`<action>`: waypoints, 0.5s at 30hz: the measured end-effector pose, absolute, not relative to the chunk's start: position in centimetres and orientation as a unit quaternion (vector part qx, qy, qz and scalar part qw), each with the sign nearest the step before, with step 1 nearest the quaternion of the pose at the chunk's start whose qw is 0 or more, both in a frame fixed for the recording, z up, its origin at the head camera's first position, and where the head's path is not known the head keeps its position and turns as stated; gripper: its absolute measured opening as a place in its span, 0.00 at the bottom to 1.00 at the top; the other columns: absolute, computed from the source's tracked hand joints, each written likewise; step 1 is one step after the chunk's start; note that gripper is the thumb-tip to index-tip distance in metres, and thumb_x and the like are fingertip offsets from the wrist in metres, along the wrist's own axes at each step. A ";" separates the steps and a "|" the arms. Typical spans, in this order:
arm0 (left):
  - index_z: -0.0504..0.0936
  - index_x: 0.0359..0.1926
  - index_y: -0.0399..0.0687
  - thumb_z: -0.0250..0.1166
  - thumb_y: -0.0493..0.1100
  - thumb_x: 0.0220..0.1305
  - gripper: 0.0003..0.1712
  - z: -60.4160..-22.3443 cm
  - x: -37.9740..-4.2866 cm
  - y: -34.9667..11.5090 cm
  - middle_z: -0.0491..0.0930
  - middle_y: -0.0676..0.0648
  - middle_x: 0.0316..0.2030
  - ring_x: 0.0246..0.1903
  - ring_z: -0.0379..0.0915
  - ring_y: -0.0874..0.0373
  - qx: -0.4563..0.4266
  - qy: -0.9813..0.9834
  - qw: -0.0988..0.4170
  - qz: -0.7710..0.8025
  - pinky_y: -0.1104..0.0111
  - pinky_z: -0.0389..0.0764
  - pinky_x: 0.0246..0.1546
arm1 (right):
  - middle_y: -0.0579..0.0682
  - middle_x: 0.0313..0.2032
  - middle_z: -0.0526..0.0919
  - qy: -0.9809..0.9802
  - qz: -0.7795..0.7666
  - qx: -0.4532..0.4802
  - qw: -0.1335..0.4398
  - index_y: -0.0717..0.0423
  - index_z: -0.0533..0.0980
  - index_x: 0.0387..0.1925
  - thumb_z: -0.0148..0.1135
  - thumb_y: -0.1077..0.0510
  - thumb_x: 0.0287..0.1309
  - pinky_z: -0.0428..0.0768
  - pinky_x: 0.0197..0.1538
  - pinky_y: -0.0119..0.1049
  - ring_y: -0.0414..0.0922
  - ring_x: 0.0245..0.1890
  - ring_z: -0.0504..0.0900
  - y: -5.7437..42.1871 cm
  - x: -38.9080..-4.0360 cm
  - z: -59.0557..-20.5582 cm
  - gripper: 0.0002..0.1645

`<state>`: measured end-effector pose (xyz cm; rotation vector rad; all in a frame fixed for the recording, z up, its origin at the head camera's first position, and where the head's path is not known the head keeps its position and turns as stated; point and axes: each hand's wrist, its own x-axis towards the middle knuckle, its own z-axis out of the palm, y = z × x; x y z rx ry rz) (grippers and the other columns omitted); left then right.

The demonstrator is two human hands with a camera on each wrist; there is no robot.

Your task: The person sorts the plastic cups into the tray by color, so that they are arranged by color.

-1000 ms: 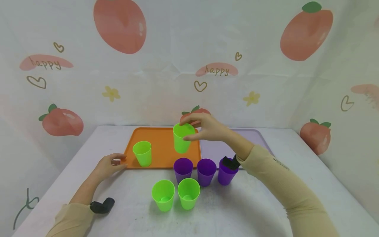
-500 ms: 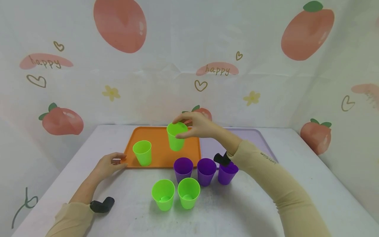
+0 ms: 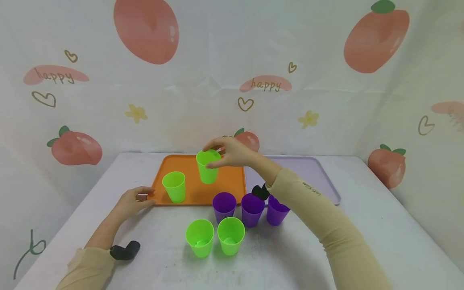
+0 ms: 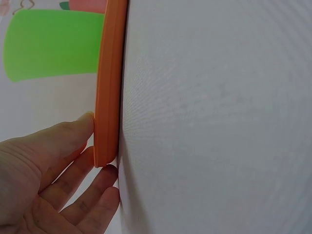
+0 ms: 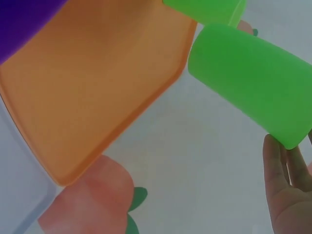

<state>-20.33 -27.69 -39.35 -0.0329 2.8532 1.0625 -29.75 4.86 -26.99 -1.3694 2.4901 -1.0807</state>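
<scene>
In the head view my right hand (image 3: 232, 152) grips a bright green cup (image 3: 208, 171) by its rim, thumb on the near side. The cup hangs upright above the orange tray (image 3: 193, 197); the right wrist view shows the held green cup (image 5: 248, 80) apart from the tray. Another green cup (image 3: 175, 187) stands upright on the tray's left part. My left hand (image 3: 132, 203) holds the tray's left edge near the front corner. In the left wrist view the thumb of my left hand (image 4: 53, 165) touches the orange rim (image 4: 108, 87), fingers around the corner.
A pale lilac tray (image 3: 304, 169) adjoins the orange one on the right. Purple cups (image 3: 224, 207), (image 3: 252, 213), (image 3: 277, 212) stand in a row before the trays. Closer in are two green cups (image 3: 200, 237), (image 3: 231, 235). A printed cloth (image 3: 203, 108) hangs behind the table.
My right hand has carried the green cup leftward above the orange tray, closer to the cup standing there. The left hand stays at the tray's edge.
</scene>
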 end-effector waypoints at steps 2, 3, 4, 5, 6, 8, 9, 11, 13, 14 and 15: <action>0.71 0.57 0.33 0.65 0.45 0.59 0.29 -39.3 -20.3 -27.7 0.70 0.29 0.57 0.53 0.70 0.35 -0.009 0.936 0.047 0.349 0.50 0.77 0.52 | 0.52 0.48 0.82 0.819 -0.353 -0.449 0.052 0.57 0.77 0.48 0.72 0.56 0.46 0.80 0.54 0.35 0.45 0.49 0.78 4.6 -30.0 -27.1 0.25; 0.71 0.57 0.32 0.65 0.45 0.59 0.29 -39.3 -20.3 -27.7 0.70 0.29 0.57 0.53 0.70 0.35 -0.008 0.936 0.047 0.349 0.50 0.77 0.52 | 0.52 0.48 0.82 0.819 -0.353 -0.448 0.054 0.57 0.77 0.48 0.72 0.56 0.46 0.80 0.54 0.35 0.45 0.49 0.78 4.5 -30.1 -27.2 0.25; 0.71 0.57 0.32 0.65 0.45 0.58 0.30 -39.3 -20.3 -27.7 0.70 0.29 0.57 0.53 0.70 0.34 -0.007 0.936 0.047 0.349 0.50 0.77 0.52 | 0.52 0.48 0.82 0.820 -0.353 -0.448 0.054 0.57 0.77 0.48 0.72 0.56 0.46 0.80 0.54 0.34 0.45 0.50 0.78 4.4 -30.2 -27.3 0.25; 0.71 0.57 0.32 0.65 0.45 0.58 0.30 -39.2 -20.3 -27.7 0.70 0.29 0.57 0.53 0.70 0.34 -0.007 0.936 0.047 0.349 0.50 0.77 0.52 | 0.52 0.48 0.82 0.820 -0.352 -0.447 0.055 0.57 0.77 0.48 0.71 0.56 0.46 0.80 0.54 0.35 0.45 0.50 0.78 4.2 -30.2 -27.3 0.25; 0.71 0.57 0.32 0.65 0.45 0.59 0.29 -39.2 -20.3 -27.6 0.69 0.29 0.57 0.53 0.70 0.34 -0.008 0.936 0.047 0.350 0.50 0.77 0.52 | 0.52 0.48 0.82 0.821 -0.352 -0.446 0.055 0.57 0.77 0.48 0.71 0.56 0.46 0.80 0.55 0.35 0.45 0.50 0.78 4.1 -30.3 -27.4 0.25; 0.71 0.57 0.33 0.64 0.45 0.59 0.29 -39.2 -20.3 -27.6 0.69 0.29 0.57 0.54 0.70 0.34 -0.009 0.935 0.048 0.350 0.50 0.77 0.52 | 0.52 0.48 0.81 0.821 -0.354 -0.444 0.058 0.57 0.76 0.49 0.71 0.56 0.47 0.80 0.55 0.36 0.45 0.51 0.78 3.9 -30.4 -27.5 0.25; 0.71 0.57 0.33 0.64 0.45 0.59 0.29 -39.2 -20.3 -27.6 0.69 0.29 0.58 0.54 0.70 0.34 -0.010 0.936 0.048 0.350 0.50 0.77 0.53 | 0.52 0.48 0.81 0.822 -0.353 -0.443 0.060 0.57 0.76 0.49 0.71 0.56 0.47 0.79 0.55 0.36 0.45 0.51 0.78 3.8 -30.5 -27.5 0.25; 0.71 0.57 0.33 0.64 0.45 0.59 0.29 -39.3 -20.3 -27.6 0.69 0.29 0.58 0.54 0.70 0.34 -0.010 0.936 0.049 0.349 0.50 0.77 0.52 | 0.52 0.49 0.81 0.823 -0.355 -0.439 0.065 0.57 0.76 0.49 0.71 0.56 0.47 0.79 0.55 0.36 0.45 0.51 0.78 3.6 -30.6 -27.6 0.25; 0.71 0.57 0.33 0.64 0.45 0.59 0.29 -39.3 -20.3 -27.6 0.69 0.29 0.57 0.54 0.70 0.34 -0.010 0.936 0.048 0.349 0.50 0.77 0.53 | 0.52 0.49 0.80 0.823 -0.357 -0.437 0.070 0.57 0.77 0.49 0.71 0.56 0.47 0.79 0.54 0.36 0.46 0.51 0.77 3.4 -30.7 -27.8 0.25; 0.71 0.57 0.33 0.64 0.45 0.59 0.29 -39.3 -20.4 -27.6 0.69 0.29 0.57 0.53 0.70 0.34 -0.010 0.936 0.048 0.349 0.50 0.77 0.52 | 0.51 0.49 0.80 0.823 -0.357 -0.436 0.074 0.57 0.77 0.49 0.71 0.56 0.47 0.79 0.54 0.36 0.46 0.51 0.76 3.3 -30.8 -27.9 0.25; 0.71 0.57 0.32 0.65 0.45 0.59 0.29 -39.3 -20.4 -27.7 0.69 0.29 0.57 0.53 0.70 0.34 -0.010 0.936 0.048 0.348 0.50 0.77 0.52 | 0.51 0.49 0.80 0.823 -0.356 -0.436 0.076 0.57 0.77 0.48 0.71 0.56 0.47 0.79 0.54 0.35 0.46 0.51 0.76 3.2 -30.8 -28.0 0.25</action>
